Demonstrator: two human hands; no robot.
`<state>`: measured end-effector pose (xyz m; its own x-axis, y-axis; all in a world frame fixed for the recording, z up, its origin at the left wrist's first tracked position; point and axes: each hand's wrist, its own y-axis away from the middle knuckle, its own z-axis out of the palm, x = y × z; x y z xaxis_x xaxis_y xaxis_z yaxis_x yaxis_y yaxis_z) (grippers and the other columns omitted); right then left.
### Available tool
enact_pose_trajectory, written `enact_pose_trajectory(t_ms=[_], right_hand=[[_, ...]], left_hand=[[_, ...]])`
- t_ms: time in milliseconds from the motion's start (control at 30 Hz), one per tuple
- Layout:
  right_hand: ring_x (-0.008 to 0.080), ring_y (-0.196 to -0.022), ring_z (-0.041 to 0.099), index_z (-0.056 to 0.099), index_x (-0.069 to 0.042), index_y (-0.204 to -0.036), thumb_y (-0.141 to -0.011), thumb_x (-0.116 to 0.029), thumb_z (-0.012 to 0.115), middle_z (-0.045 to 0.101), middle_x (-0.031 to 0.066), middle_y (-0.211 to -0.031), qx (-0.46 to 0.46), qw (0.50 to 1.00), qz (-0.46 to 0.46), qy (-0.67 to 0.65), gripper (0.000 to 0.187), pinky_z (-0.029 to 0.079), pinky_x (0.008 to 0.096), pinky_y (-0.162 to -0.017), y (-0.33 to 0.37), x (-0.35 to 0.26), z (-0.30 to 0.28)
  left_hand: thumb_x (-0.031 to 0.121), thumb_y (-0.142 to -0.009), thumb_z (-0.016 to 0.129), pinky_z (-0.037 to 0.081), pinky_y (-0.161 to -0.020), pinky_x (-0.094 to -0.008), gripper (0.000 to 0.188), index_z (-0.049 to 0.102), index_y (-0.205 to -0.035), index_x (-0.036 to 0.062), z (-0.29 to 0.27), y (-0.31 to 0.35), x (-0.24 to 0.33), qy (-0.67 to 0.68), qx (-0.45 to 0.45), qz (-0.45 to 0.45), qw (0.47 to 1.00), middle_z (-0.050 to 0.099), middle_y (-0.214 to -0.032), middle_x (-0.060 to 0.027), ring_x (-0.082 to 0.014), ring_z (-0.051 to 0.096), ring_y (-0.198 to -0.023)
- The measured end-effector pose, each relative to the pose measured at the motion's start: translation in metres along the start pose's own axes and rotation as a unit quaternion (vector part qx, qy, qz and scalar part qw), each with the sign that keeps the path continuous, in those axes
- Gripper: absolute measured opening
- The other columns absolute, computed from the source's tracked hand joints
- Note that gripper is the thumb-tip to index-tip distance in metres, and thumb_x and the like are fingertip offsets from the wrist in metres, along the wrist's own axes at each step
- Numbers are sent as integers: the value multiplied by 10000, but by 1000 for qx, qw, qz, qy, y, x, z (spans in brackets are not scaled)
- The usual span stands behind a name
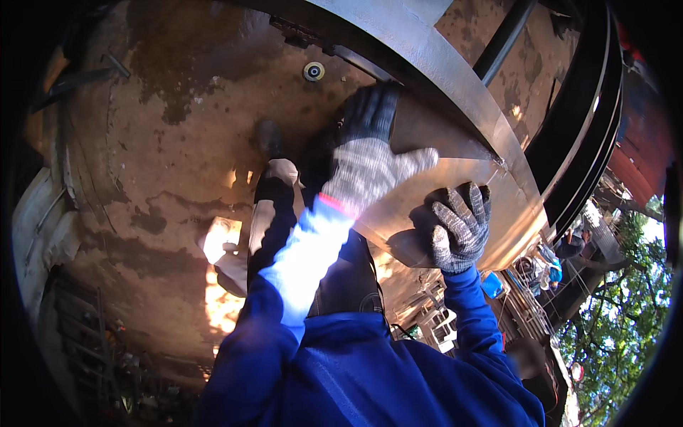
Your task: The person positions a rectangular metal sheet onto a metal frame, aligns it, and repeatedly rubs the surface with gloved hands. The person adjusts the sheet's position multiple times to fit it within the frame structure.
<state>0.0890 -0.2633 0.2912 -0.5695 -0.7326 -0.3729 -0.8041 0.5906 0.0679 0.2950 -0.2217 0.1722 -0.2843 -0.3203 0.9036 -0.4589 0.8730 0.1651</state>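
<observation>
Both of my hands wear grey knitted work gloves. My left hand lies stretched out over a brown metal plate, its fingertips in shadow close to the lower edge of a curved steel strip. The thumb points right, away from the fingers. My right hand is at the plate's right part, fingers spread and slightly bent, casting a shadow on the metal. Whether its palm presses on the plate I cannot tell. Neither hand shows anything held.
A small round disc lies on the stained brown floor. A dark tube crosses beyond the curved strip. Black curved beams stand at the right. A metal rod lies far left. Green foliage shows lower right.
</observation>
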Motion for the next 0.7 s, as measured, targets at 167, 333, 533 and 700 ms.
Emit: enact_pose_trajectory(t_ms=[167,333,533,700], right_hand=[[366,-1358,495,748,-188,-1109,-895,-368,643,687,63,-1249,5,1000,10,9,299,294,613,-1164,5,1,1],[361,-1376,481,752,-198,-1097,-899,-368,652,684,61,-1262,-13,1000,19,13,280,288,613,-1168,5,-4,-2],[354,-1408,448,752,-194,-1085,-908,-368,639,683,60,-1271,-21,1000,17,17,274,276,612,-1176,4,0,0],[357,-1407,448,749,-189,-1095,-916,-372,633,683,59,-1267,-35,999,20,14,281,277,613,-1173,3,-1,-3]], left_hand=[[574,-716,834,319,-1203,-496,1078,365,-1526,36,5,7,1,-4,1,22,1000,375,-1557,-256,-453,318,-1460],[565,-707,841,322,-1198,-501,1090,364,-1524,25,21,-17,-12,-39,24,-8,999,391,-1549,-246,-448,346,-1443],[561,-674,857,269,-1221,-515,1131,345,-1533,33,16,-12,-8,-13,-4,6,1000,362,-1556,-261,-435,299,-1470],[596,-740,807,262,-1222,-517,1110,340,-1511,-52,11,-6,1,-27,-9,34,999,354,-1552,-290,-467,288,-1470]])
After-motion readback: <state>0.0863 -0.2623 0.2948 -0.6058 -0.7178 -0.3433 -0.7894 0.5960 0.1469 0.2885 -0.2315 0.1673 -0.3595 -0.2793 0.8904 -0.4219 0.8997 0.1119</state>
